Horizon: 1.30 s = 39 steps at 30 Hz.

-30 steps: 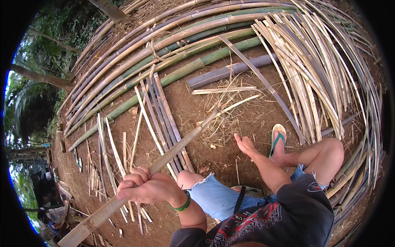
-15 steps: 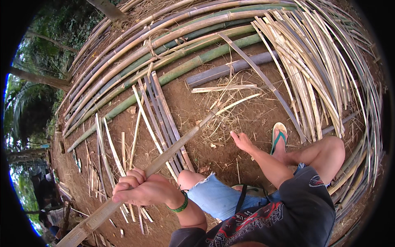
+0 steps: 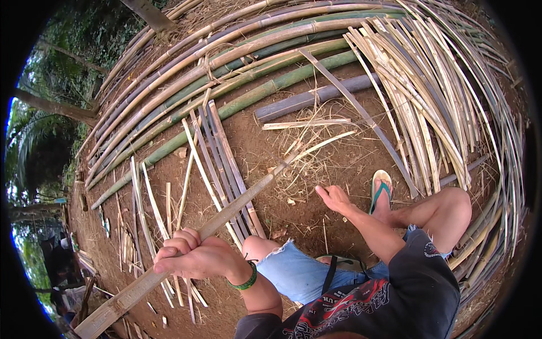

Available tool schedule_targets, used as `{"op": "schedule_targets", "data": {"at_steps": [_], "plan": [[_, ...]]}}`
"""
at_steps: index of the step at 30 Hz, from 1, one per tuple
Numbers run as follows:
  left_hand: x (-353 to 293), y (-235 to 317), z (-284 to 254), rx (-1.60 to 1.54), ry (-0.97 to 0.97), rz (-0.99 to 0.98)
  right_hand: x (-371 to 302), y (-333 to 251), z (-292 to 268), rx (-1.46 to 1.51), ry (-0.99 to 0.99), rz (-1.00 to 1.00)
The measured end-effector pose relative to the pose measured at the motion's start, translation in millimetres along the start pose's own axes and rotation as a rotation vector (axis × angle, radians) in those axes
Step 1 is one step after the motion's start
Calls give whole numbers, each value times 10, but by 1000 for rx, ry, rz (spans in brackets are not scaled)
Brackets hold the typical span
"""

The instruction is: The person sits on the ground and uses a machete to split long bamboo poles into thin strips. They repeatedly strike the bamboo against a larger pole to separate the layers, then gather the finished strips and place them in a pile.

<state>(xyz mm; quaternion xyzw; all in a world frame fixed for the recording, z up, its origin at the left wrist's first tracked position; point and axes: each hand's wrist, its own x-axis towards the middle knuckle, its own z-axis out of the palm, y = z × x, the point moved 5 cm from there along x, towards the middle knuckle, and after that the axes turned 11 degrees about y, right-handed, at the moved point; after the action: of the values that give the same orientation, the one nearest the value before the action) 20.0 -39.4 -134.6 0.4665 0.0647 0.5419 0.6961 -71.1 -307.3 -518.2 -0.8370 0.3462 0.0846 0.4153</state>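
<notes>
My left hand (image 3: 189, 254) is wrapped round a long split bamboo strip (image 3: 240, 201), palm under it and fingers curled over the top. The strip slants from the lower left up to the middle, and its far end lies over a heap of thin shavings (image 3: 302, 178). Beside that end a pale, narrow sliver (image 3: 327, 144) bends off to the right. My right hand (image 3: 334, 198) is just right of the shavings, apart from the strip. Its fingers are curled closed; what they hold, if anything, is hidden.
Long green and brown bamboo poles (image 3: 271, 85) curve across the back. A pile of pale split strips (image 3: 420, 101) lies at the right. Several narrow strips (image 3: 226, 169) lean on the poles at left. A short dark pole (image 3: 316, 97) rests on the brown soil.
Both hands have barely moved; the right has shifted slightly down. The near end of the bamboo strip has shifted a little toward the left.
</notes>
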Motion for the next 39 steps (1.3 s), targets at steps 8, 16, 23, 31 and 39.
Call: {"op": "schedule_targets", "data": {"at_steps": [8,16,23,31,39], "plan": [[-83,62,-62,30,21,-20,96,164,43,10,10,75],[-32,-6,190,-327,-417,-287,305,716,172,74,97,270],[77,111,141,-402,-564,-145,-357,-144,272,282,55,72],[-171,292,145,-133,-179,-7,-689,-669,259,611,12,-287],[-208,241,334,-62,-150,14,-58,233,408,241,-33,137]]}}
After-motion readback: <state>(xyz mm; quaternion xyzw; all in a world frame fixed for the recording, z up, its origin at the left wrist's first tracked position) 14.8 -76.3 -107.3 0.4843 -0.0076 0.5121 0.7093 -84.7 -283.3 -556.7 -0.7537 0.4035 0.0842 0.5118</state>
